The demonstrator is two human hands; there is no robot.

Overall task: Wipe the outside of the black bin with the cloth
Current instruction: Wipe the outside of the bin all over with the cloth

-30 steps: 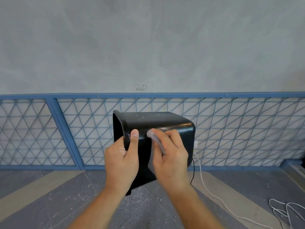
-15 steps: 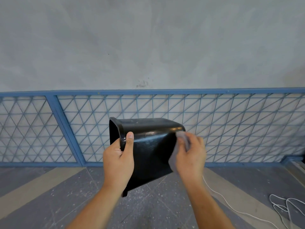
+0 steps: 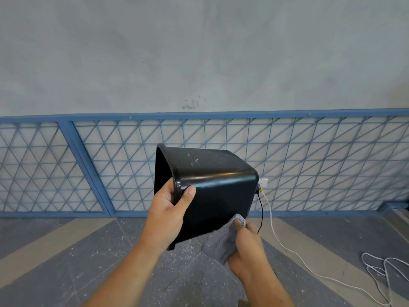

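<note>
Lying on its side in mid-air, the black bin [image 3: 217,191] pointed its mouth to the left and its base to the right, so its long axis ran nearly level across the view. The left hand [image 3: 170,209] was clamped on the rim at the mouth end, thumb pressed flat against the outer wall just past the lip; the other fingers went inside and could not be seen. The right hand [image 3: 247,247] sat below and to the right, curled round a bunched cloth [image 3: 223,240], whose upper corner touched the near wall at its lower edge, close to the base. From that hand, almost all of the near wall lay up and to the left. I judged that the next stroke would have to travel that way, along the bin's length toward the rim.

The bin looked like hard, glossy moulded plastic, roughly square in section with rounded corners, a rolled lip and a slight taper toward the base; a few pale crescent scuffs showed on its top face. The cloth was grey, soft and finely knitted, with a ribbed weave.

Behind stood a blue lattice fence [image 3: 309,162] against a grey plastered wall [image 3: 199,52]. A white cable [image 3: 287,247] and a black cable [image 3: 261,213] trailed onto the speckled floor [image 3: 66,273].
</note>
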